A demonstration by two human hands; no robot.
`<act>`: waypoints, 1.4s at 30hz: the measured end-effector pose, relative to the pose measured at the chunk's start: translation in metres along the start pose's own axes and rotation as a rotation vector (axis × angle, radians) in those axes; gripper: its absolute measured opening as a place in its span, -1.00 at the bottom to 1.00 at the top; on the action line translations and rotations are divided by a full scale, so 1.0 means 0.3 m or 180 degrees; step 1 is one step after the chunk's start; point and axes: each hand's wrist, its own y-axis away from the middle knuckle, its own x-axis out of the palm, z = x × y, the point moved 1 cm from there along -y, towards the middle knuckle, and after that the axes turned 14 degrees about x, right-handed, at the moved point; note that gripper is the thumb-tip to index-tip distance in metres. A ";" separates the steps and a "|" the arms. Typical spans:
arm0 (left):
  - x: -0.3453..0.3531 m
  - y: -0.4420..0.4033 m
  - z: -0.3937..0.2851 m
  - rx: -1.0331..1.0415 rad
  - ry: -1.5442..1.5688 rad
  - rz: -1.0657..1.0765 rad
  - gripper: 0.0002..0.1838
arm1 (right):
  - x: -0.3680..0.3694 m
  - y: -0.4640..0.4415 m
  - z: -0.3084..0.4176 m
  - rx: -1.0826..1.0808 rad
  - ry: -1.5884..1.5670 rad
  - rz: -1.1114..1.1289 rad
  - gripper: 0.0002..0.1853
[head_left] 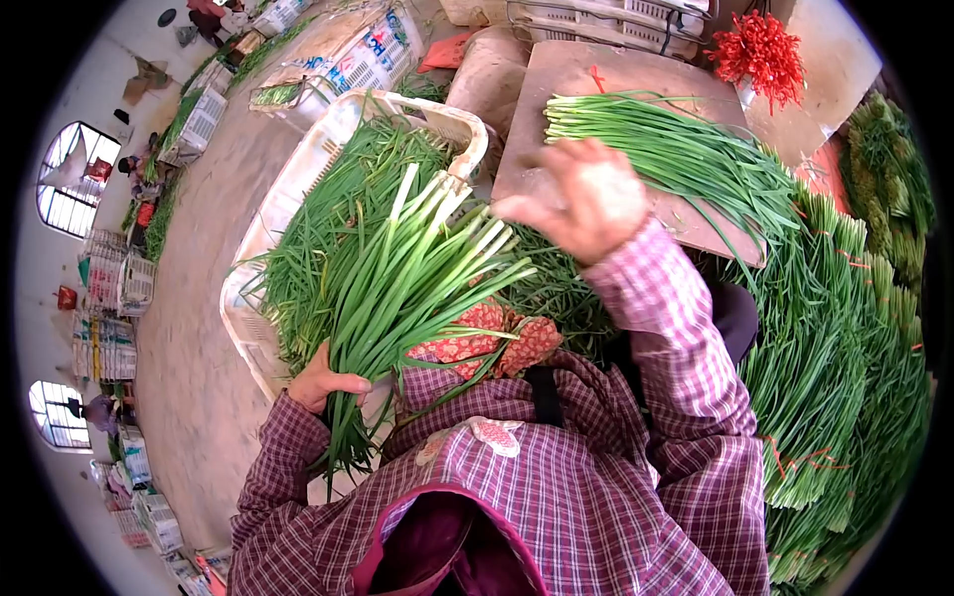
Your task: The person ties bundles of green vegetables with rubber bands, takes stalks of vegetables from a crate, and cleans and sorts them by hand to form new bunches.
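Observation:
My left hand (330, 379) is wrapped round the lower leafy part of a bunch of long green stalks (397, 268), whose pale ends point up and right. The bunch lies over a white plastic crate (263, 223) filled with loose green leaves (333, 189). My right hand (586, 194) is raised between the bunch and a flat board (537, 94), blurred by motion, with thumb and fingers apart and nothing visible in it. On the board lies another bunch of green stalks (656, 134), its pale ends to the left.
A bundle of red ties (757, 60) stands behind the board at the right. Tied green bunches (815, 377) are piled along my right side. More crates (363, 55) stand ahead and along the far left wall, where other people (129, 164) are visible.

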 end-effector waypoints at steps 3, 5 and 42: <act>0.035 0.010 -0.028 0.0032 -0.0140 -0.0013 -0.12 | 0.060 -0.047 0.115 0.0345 0.0343 0.1493 -0.12; 0.041 0.008 -0.033 0.0074 -0.0231 0.0033 -0.11 | 0.117 -0.047 0.122 0.0319 0.0293 0.1708 -0.13; -0.037 0.030 0.012 0.0232 0.0371 0.0343 -0.42 | 0.146 0.084 -0.073 0.0289 -0.2292 0.1691 -0.21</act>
